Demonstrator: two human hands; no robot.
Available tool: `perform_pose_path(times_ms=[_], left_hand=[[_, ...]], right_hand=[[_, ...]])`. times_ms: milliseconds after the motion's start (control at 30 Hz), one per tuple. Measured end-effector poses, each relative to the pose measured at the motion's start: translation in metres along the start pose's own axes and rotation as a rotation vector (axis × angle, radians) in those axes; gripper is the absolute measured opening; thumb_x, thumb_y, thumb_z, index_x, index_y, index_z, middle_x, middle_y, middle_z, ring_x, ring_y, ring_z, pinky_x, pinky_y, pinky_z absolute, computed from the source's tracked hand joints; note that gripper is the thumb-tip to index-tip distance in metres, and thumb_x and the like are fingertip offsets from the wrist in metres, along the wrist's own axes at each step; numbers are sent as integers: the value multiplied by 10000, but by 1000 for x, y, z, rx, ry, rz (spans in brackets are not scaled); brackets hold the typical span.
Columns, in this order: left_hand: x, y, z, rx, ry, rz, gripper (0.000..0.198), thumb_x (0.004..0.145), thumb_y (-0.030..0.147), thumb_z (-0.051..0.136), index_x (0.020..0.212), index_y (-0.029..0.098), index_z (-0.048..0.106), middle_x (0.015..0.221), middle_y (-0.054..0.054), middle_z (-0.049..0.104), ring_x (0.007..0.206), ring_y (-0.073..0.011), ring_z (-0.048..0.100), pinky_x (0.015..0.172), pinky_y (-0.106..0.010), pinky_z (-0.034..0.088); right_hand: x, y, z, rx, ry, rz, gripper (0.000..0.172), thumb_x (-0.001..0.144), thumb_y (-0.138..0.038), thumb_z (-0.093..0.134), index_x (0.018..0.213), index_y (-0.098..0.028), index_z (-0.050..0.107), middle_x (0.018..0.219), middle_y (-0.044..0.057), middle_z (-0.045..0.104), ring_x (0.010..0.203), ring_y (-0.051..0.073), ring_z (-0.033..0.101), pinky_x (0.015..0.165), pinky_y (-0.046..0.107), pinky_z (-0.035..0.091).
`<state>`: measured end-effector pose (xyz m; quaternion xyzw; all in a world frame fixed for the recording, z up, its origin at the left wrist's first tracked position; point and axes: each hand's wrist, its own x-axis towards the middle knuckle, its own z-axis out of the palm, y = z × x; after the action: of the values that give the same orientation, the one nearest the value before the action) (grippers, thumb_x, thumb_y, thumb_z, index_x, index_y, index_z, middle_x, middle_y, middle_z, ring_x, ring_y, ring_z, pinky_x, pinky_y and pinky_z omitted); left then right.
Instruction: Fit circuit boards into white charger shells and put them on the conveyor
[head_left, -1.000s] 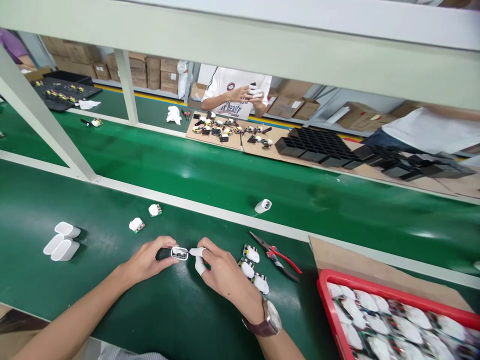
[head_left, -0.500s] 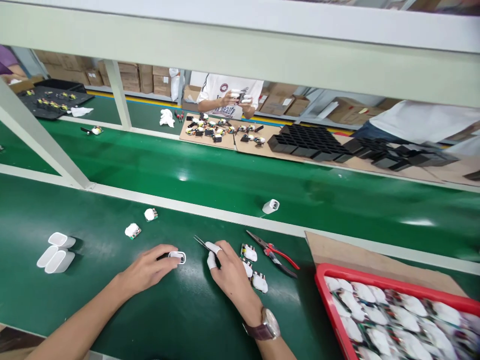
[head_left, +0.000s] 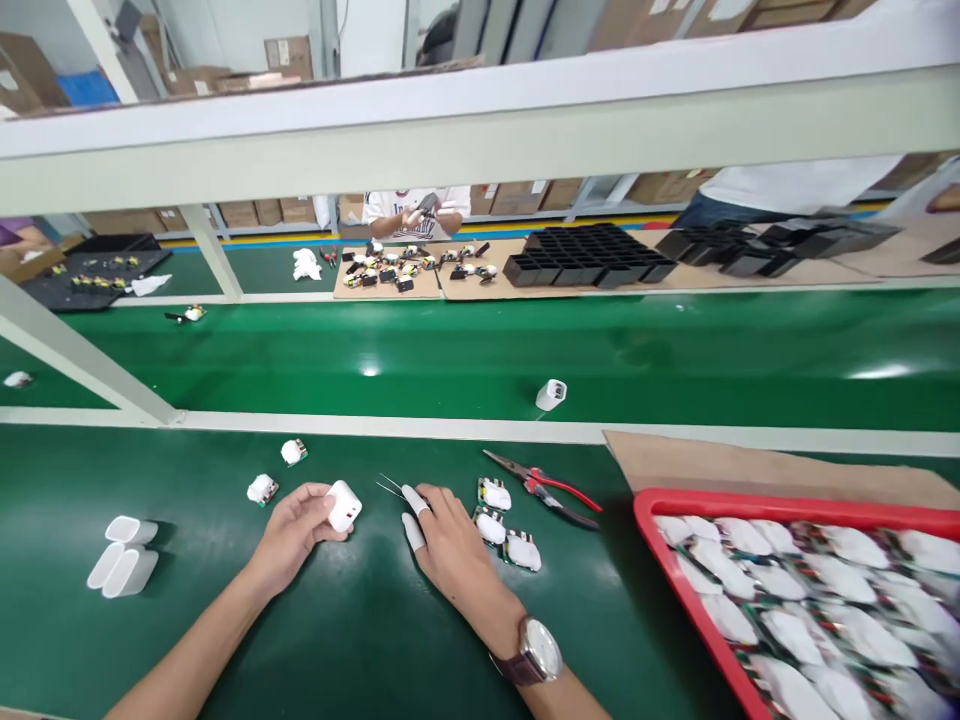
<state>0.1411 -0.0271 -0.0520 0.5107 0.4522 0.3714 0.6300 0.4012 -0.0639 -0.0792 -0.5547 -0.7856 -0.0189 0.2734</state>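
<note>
In the head view, the left hand [head_left: 292, 535] pinches a white housing [head_left: 344, 506] between thumb and fingers, over the near side of the green table [head_left: 337, 640]. The right hand [head_left: 450, 540], finger cots on thumb and forefinger, grips tweezers [head_left: 393, 486], their tips apart and pointing toward the housing. A loose pinch could let the smooth housing slip; a careless sideways swing might knock the three boards [head_left: 490, 526] beside the right hand.

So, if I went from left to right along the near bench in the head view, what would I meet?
Three white cups, left hand, white case, tweezers, right hand, pliers, red tray.
</note>
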Motion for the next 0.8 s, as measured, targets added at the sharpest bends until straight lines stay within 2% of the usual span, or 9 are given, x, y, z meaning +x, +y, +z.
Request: perform_pose_path(times_ms=[67, 167, 233, 367, 467, 533, 600, 700, 800], left_hand=[[9, 6, -3, 40, 13, -18, 372, 1024, 505, 605, 1150, 158, 650, 1051, -136, 794, 871, -256, 802, 783, -421, 684], [39, 24, -19, 388, 131, 148, 364, 965, 504, 650, 1109, 170, 659, 1035, -121, 793, 867, -262, 795, 756, -422, 680], [73, 44, -40, 555, 245, 241, 342, 891, 448, 726, 1103, 189, 657, 1088, -105, 783, 944, -269, 784, 839, -435, 667], [140, 80, -91, 703, 472, 281, 344, 825, 297, 755, 1134, 191, 645, 1196, -129, 755, 1148, -313, 730, 998, -472, 606], [158, 89, -116, 773, 553, 255, 425, 787, 246, 788, 1179, 184, 636, 1123, -131, 778, 1112, -321, 747, 990, -476, 604], [149, 86, -127, 803, 558, 247, 527, 788, 278, 804, 1269, 182, 609, 1168, -138, 774, 1120, -311, 750, 954, -447, 622], [123, 84, -141, 835, 549, 254, 607, 812, 364, 796, 1347, 178, 579, 1288, -158, 737, 1191, -306, 726, 964, -428, 621], [59, 89, -177, 900, 529, 239, 617, 824, 529, 772, 1326, 201, 631, 1370, -145, 707, 1271, -332, 681, 1037, -457, 585], [-21, 95, -221, 1069, 534, 73, 722, 794, 677, 756, 1353, 229, 666, 1385, -143, 698, 1269, -391, 667, 1016, -491, 584]], right_hand=[[-1, 2, 3, -5, 2, -8, 368, 1016, -139, 493, 1362, -179, 614, 1224, 155, 672, 1066, 308, 636, 883, 477, 576], [-1, 4, 8, -27, 19, -16, 374, 999, -127, 506, 1353, -179, 614, 1207, 150, 672, 1050, 307, 626, 867, 471, 575], [0, 5, 10, -63, 42, -26, 339, 1006, -137, 503, 1320, -175, 625, 1186, 145, 675, 1027, 306, 621, 848, 465, 577], [-1, 7, 12, -117, 79, -68, 276, 1013, -130, 483, 1235, -165, 644, 1177, 144, 679, 1008, 305, 623, 826, 457, 584], [-3, 9, 11, -127, 125, -97, 264, 1021, -127, 461, 1210, -166, 641, 1174, 153, 682, 1002, 307, 633, 803, 456, 592], [-3, 9, 7, -112, 157, -113, 260, 1036, -152, 458, 1228, -168, 632, 1177, 159, 682, 1009, 310, 643, 794, 457, 597], [-1, 6, 3, -71, 155, -125, 268, 1050, -181, 469, 1274, -173, 617, 1214, 163, 674, 1042, 310, 650, 824, 463, 600], [12, -7, 1, 4, 96, -172, 318, 1055, -193, 476, 1353, -166, 583, 1300, 173, 654, 1121, 318, 644, 908, 488, 598], [40, -25, 10, 55, 7, -253, 386, 1044, -163, 448, 1414, -156, 558, 1350, 179, 644, 1169, 331, 634, 956, 513, 592]])
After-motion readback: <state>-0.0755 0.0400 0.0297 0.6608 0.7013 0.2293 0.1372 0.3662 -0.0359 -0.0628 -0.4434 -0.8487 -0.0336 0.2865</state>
